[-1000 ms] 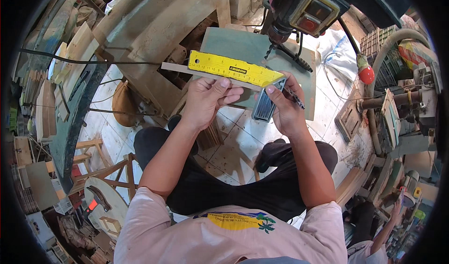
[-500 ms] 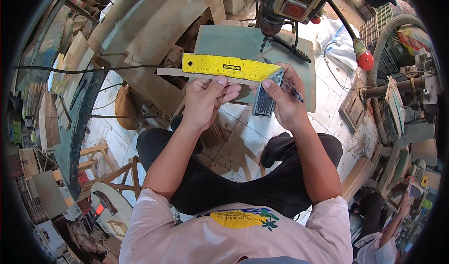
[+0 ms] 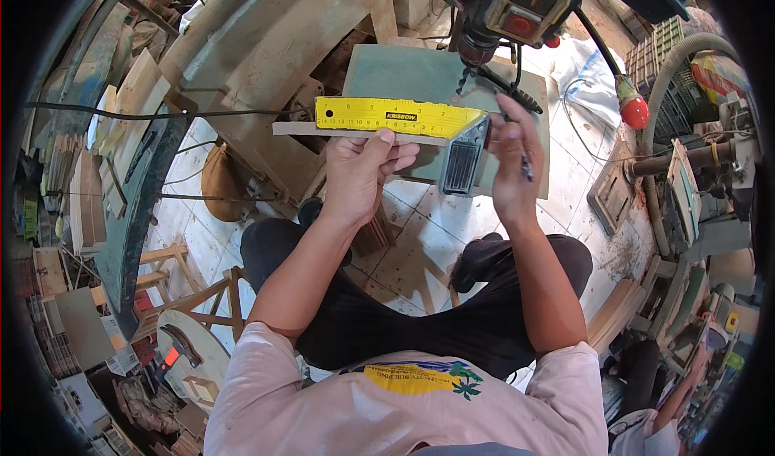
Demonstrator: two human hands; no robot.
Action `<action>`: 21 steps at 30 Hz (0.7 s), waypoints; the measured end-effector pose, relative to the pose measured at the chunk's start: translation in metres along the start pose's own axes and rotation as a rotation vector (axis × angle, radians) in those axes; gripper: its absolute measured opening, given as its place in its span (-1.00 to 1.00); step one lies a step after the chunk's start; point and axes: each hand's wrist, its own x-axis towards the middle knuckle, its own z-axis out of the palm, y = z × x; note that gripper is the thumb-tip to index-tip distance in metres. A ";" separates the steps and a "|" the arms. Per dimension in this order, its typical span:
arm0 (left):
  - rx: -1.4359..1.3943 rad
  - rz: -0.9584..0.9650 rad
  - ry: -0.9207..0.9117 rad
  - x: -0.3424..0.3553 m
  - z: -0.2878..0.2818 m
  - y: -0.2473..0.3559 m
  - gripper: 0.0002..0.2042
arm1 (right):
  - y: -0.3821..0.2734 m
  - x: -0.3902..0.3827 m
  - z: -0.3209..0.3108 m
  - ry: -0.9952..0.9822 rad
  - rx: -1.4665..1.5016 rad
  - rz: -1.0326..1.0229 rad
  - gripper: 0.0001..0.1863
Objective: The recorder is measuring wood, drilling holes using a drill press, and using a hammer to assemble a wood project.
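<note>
1. One drill press (image 3: 517, 8) stands at the far side; its upper body is cut off by the frame's rim, and the bit beneath it is too small to make out clearly.
2. One grey-green table plate (image 3: 404, 73) lies under the drill head; its near edge is partly hidden by the ruler and both hands.
3. One thin wooden strip (image 3: 295, 128) runs left to right at the plate's near edge. Its right end is hidden behind the square.
4. One square with a yellow ruler (image 3: 391, 115) and a dark ribbed stock (image 3: 462, 165) lies along the strip, the stock hanging toward the near side at the right end.
5. One left hand (image 3: 363, 169) is clamped on strip and ruler together, thumb on top.
6. One right hand (image 3: 510, 161) is closed around a dark pen (image 3: 525, 165), mostly hidden in the fist, fingers resting beside the stock.
7. The hands are apart, the stock between them.
</note>
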 end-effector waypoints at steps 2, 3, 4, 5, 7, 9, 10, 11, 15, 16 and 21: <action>-0.001 0.013 0.027 0.001 -0.002 0.001 -0.81 | -0.002 0.000 -0.005 0.061 0.082 -0.010 -0.57; 0.013 0.012 0.035 0.002 -0.002 0.002 -0.82 | -0.009 -0.003 -0.012 0.071 -0.063 -0.066 -0.56; 0.026 0.011 0.043 0.003 -0.002 0.003 -0.83 | -0.014 -0.006 -0.017 0.081 -0.208 -0.121 -0.54; 0.024 0.014 0.049 0.003 -0.002 0.002 -0.83 | -0.016 -0.007 -0.017 0.083 -0.145 -0.136 -0.53; 0.026 0.013 0.022 0.003 -0.002 0.000 -0.83 | -0.028 -0.015 -0.008 0.068 -0.031 -0.130 -0.57; 0.030 0.003 0.021 0.002 0.002 -0.003 -0.83 | -0.027 -0.017 -0.003 0.022 0.046 -0.192 -0.70; 0.037 -0.007 0.017 0.001 0.003 -0.004 -0.82 | -0.025 -0.009 -0.007 -0.106 -0.125 -0.363 -0.79; 0.037 -0.012 0.016 0.001 0.003 -0.005 -0.82 | -0.025 -0.006 -0.005 -0.117 -0.222 -0.450 -0.81; 0.013 -0.013 0.015 0.001 0.003 -0.010 -0.81 | -0.027 -0.008 0.009 -0.096 -0.337 -0.443 -0.83; 0.011 -0.010 0.022 0.000 0.003 -0.010 -0.81 | -0.026 -0.008 0.010 -0.092 -0.337 -0.440 -0.83; -0.010 -0.004 0.001 -0.003 0.008 -0.009 -0.82 | -0.022 -0.005 0.009 -0.111 -0.441 -0.580 -0.77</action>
